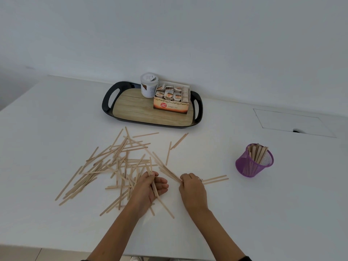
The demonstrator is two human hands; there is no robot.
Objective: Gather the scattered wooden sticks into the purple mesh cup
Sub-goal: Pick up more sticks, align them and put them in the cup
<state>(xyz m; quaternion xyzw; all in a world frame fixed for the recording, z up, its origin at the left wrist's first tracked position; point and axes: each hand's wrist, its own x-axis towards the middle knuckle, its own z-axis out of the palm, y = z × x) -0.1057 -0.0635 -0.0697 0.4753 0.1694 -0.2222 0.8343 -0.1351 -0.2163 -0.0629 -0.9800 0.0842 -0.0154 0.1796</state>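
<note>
Sticks [256, 155] stand bundled in purple mesh cup [253, 164], others scattered.

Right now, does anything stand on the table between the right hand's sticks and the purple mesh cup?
Nothing visible does: bare white table lies between the right hand gripping thin wooden sticks and the purple mesh cup.

A cardboard tea box [171, 106] at about twelve o'clock on the tray [113, 95] is showing "Ginger tea" on its front, beside a red round badge reading "FRESH & HONEST". The white jar's [148, 85] label print is staying illegible.
</note>
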